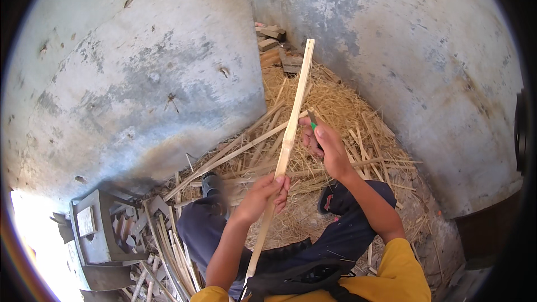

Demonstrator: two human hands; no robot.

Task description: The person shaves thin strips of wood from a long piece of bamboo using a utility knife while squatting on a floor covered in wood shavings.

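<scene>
A long pale split-bamboo strip (pixel 298 95) with a thicker node near its middle slants up and away from my lap. My left hand (pixel 260 198) is closed round its lower half, thumb along the top. Just right of the strip, above the node, my right hand (pixel 330 150) grips a small knife (pixel 313 124) with green on its handle and a short dark blade pointing up. The index finger of that hand reaches to the strip's edge; whether the blade touches the bamboo I cannot tell.
Straw-like shavings (pixel 341 103) and loose bamboo strips (pixel 240 146) cover the floor between two worn walls (pixel 184 67). Bricks (pixel 269 39) lie in the far corner. A grey metal frame (pixel 95 235) stands at the lower left beside more strips. My bent legs (pixel 204 223) flank the work.
</scene>
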